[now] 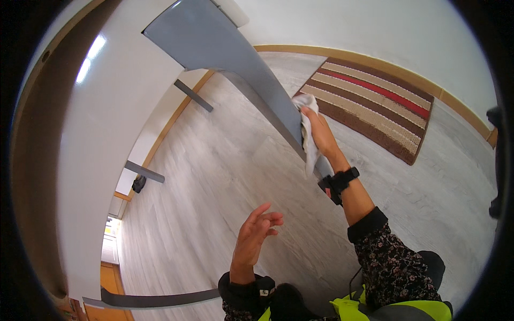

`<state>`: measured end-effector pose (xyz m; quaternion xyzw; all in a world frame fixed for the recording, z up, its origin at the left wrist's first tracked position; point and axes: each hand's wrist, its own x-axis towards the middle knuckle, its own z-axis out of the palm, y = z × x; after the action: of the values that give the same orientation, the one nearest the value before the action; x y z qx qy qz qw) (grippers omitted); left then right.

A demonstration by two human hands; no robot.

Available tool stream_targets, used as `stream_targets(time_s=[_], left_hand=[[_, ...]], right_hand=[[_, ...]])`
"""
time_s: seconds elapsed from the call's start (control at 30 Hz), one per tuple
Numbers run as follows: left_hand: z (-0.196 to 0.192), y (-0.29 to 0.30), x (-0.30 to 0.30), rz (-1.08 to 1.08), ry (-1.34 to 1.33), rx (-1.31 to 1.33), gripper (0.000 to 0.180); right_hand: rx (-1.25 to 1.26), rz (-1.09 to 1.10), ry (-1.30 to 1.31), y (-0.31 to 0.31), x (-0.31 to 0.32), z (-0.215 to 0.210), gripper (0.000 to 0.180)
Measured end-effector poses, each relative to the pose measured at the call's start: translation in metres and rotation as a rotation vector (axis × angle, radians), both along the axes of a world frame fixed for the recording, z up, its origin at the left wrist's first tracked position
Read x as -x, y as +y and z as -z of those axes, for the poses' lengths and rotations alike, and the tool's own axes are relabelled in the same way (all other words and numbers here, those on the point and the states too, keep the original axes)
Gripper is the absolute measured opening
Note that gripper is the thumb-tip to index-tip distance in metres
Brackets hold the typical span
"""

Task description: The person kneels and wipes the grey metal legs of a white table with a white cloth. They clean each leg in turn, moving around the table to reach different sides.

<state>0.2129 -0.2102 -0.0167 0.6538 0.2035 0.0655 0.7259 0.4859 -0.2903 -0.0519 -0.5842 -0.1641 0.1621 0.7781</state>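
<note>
white cloth (309,134) — grey shelf (225,48) — red-brown striped rug (369,101)

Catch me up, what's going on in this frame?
A person's right hand presses a crumpled white cloth against the edge of a grey open cabinet door. The left hand hovers open and empty above the pale wood-look floor. A striped brown, beige and red rug lies by the wall.

Bright, even daylight. Glare streak on white cabinet (91,59) upper left. Soft shadows on floor (214,176). Heavy fisheye bending, black vignette at rim. Sharp focus.
</note>
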Motion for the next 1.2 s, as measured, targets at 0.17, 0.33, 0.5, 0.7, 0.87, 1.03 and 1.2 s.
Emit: stream_targets(time_s=[0.17, 0.33, 0.5, 0.7, 0.87, 1.03, 1.2], left_hand=[[0.001, -0.001, 0.000, -0.001, 0.017, 0.011, 0.051], [-0.010, -0.006, 0.000, -0.028, 0.012, 0.002, 0.053], [-0.018, -0.008, -0.002, -0.035, 0.009, 0.013, 0.051], [-0.026, -0.007, 0.004, -0.035, 0.009, 0.010, 0.050], [-0.036, -0.003, 0.011, -0.022, -0.018, 0.016, 0.049], [-0.042, -0.001, 0.017, -0.036, -0.019, 0.010, 0.050], [-0.038, 0.000, 0.017, -0.038, -0.008, 0.003, 0.052]], right_hand=[[0.097, 0.077, 0.164, -0.003, 0.004, 0.096, 0.056], [0.378, 0.148, 0.178, -0.016, 0.022, 0.191, 0.061], [0.461, 0.339, 0.277, 0.002, 0.065, 0.245, 0.042], [-0.588, 0.153, 0.998, 0.040, 0.056, 0.150, 0.026], [-0.753, 0.053, 0.722, 0.043, 0.087, 0.013, 0.027], [-0.427, 0.042, 0.001, 0.027, 0.105, -0.098, 0.023], [-0.049, 0.023, -0.639, 0.010, 0.086, -0.168, 0.027]])
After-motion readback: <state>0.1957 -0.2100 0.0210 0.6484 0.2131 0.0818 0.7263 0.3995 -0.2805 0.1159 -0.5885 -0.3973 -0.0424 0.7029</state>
